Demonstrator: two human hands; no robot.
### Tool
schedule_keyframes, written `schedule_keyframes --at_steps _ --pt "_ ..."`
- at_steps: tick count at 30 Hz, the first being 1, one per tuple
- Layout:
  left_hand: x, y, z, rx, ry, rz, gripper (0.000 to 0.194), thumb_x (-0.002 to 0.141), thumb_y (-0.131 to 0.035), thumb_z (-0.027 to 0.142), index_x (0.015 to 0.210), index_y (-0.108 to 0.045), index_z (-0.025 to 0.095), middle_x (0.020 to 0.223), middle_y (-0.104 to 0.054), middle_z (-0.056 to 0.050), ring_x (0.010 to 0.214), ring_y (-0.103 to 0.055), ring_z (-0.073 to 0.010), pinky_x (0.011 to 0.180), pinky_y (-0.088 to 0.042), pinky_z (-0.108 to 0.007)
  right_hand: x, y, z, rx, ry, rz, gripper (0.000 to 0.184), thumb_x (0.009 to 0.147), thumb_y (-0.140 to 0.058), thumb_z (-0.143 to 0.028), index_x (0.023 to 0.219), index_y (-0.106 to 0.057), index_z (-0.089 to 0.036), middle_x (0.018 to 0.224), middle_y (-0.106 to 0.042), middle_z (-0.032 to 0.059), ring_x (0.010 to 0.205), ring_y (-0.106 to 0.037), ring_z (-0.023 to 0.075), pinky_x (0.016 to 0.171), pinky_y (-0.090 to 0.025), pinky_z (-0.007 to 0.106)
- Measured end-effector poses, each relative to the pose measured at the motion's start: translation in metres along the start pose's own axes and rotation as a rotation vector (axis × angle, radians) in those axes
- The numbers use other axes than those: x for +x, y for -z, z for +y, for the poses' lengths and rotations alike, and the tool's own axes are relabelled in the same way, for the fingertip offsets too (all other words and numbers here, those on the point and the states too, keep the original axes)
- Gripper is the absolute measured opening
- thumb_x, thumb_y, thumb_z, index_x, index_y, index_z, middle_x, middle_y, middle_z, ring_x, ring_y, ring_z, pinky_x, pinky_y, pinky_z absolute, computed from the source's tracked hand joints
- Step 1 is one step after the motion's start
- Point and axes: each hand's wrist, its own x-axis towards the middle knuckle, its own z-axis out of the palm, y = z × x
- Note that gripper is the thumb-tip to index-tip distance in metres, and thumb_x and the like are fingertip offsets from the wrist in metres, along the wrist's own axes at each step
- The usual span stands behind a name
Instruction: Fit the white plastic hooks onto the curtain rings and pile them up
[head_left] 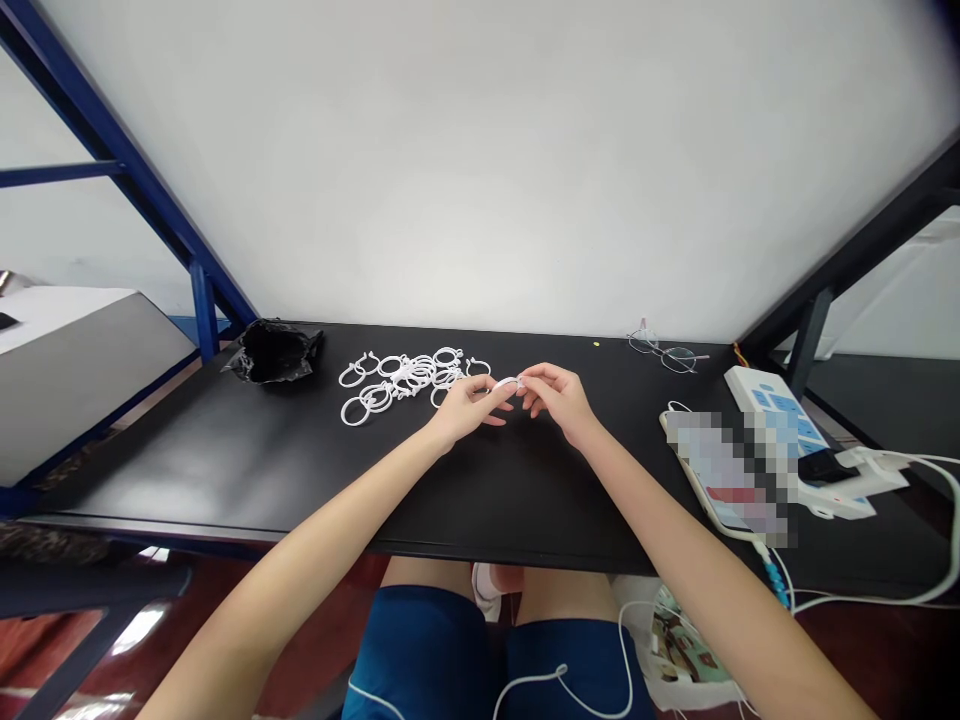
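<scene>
My left hand and my right hand meet over the middle of the black table. Together they pinch one small white plastic ring between their fingertips. Just to the left of my left hand lies a loose pile of several white plastic rings, some overlapping, one larger ring at the pile's near left. Both forearms reach in from the bottom of the view.
A crumpled black plastic bag lies at the back left. Wire-framed glasses rest at the back right. A phone, a white power strip and white cables sit at the right. Blue metal frame struts rise at the left.
</scene>
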Motion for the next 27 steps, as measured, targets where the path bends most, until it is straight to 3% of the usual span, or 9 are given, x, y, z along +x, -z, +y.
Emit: schedule_keyframes --at_steps 4,7,9,14,19,22,27 --pt "0.001 -0.001 -0.001 0.013 -0.038 0.025 0.038 0.077 -0.066 0.051 0.082 -0.065 0.013 0.084 -0.063 -0.006 0.091 -0.065 -0.0205 0.07 -0.059 -0.033 -0.004 -0.003 0.002 -0.147 0.191 0.054 0.021 0.075 -0.068 -0.036 0.082 -0.066 -0.017 0.07 -0.065 0.0027 0.057 -0.059 0.0125 0.045 -0.047 0.021" --pt "0.004 0.001 -0.004 0.039 -0.111 0.051 0.036 0.076 -0.067 0.048 0.081 -0.065 0.013 0.104 -0.062 -0.008 0.09 -0.064 -0.0181 0.073 -0.058 -0.032 -0.006 -0.005 0.002 -0.187 0.268 0.089 0.023 0.077 -0.067 -0.037 0.088 -0.068 -0.017 0.075 -0.066 0.0041 0.064 -0.062 0.0151 0.047 -0.048 0.023" --pt "0.004 0.002 -0.005 0.15 -0.205 0.06 0.032 0.078 -0.066 0.046 0.078 -0.064 0.014 0.109 -0.06 -0.009 0.09 -0.063 -0.0175 0.073 -0.056 -0.031 -0.006 -0.005 0.001 -0.15 0.268 0.083 0.025 0.076 -0.07 -0.038 0.091 -0.069 -0.018 0.076 -0.066 0.0045 0.066 -0.062 0.0162 0.046 -0.049 0.024" --pt "-0.002 0.002 -0.003 0.541 -0.454 0.083 0.023 0.085 -0.06 0.04 0.085 -0.061 0.018 0.096 -0.063 -0.007 0.092 -0.061 -0.0179 0.081 -0.052 -0.033 -0.003 0.001 -0.005 0.008 0.192 -0.019 0.026 0.069 -0.077 -0.035 0.088 -0.072 -0.018 0.079 -0.069 0.0049 0.07 -0.063 0.0169 0.047 -0.048 0.024" --pt "-0.009 0.0 0.0 0.539 -0.434 0.023 0.042 0.084 -0.062 0.034 0.119 -0.045 0.02 0.102 -0.065 -0.006 0.086 -0.064 -0.0153 0.084 -0.052 -0.034 -0.003 0.006 -0.011 0.065 0.107 -0.158 0.023 0.067 -0.08 -0.033 0.083 -0.072 -0.018 0.081 -0.07 0.0048 0.067 -0.063 0.0152 0.049 -0.048 0.024" --pt "-0.009 0.0 -0.001 0.543 -0.423 -0.036 0.035 0.085 -0.058 0.028 0.118 -0.049 0.02 0.107 -0.064 -0.007 0.088 -0.065 -0.0149 0.08 -0.054 -0.03 -0.005 0.004 -0.012 0.06 0.103 -0.188 0.021 0.067 -0.08 -0.032 0.08 -0.071 -0.018 0.083 -0.07 0.0045 0.068 -0.063 0.0148 0.049 -0.048 0.024" --pt "-0.007 0.001 0.0 0.496 -0.392 -0.083 0.035 0.084 -0.059 0.03 0.117 -0.054 0.02 0.11 -0.063 -0.007 0.084 -0.067 -0.0147 0.056 -0.051 -0.019 -0.008 0.003 -0.013 0.024 0.11 -0.21 0.021 0.067 -0.08 -0.032 0.077 -0.071 -0.017 0.082 -0.071 0.0043 0.066 -0.063 0.0143 0.052 -0.048 0.025"
